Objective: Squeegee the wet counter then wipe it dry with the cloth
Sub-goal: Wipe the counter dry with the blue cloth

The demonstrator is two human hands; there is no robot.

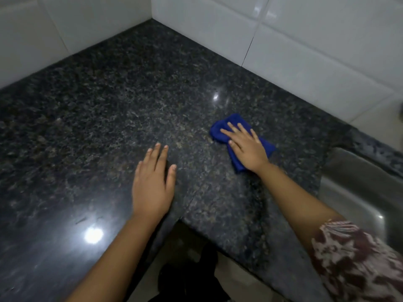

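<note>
The worktop [109,105] is an L-shaped slab of dark speckled stone set into a corner, bounded at the rear by white tiled walls [305,40] on both sides. The cloth [218,129] is blue and bunched. It lies on the right-hand section of the worktop, near the middle of that section and well apart from the walls. The right hand [246,147] rests palm-down on top of the cloth with its fingers straight and spread, pressing the cloth flat against the stone; folds of blue fabric show beyond the fingertips and on either side of the palm. The left hand [152,182] lies palm-down directly on the bare stone near the inner corner of the front edge, fingers extended and slightly apart, holding nothing. The two hands are apart, with bare worktop between them. A patterned sleeve [357,262] in dark red and pale tones covers the right upper arm. A stainless steel sink [353,184] is recessed into the worktop at the right edge of the view. A bright reflection [93,235] shows on the stone in front of the left forearm.
</note>
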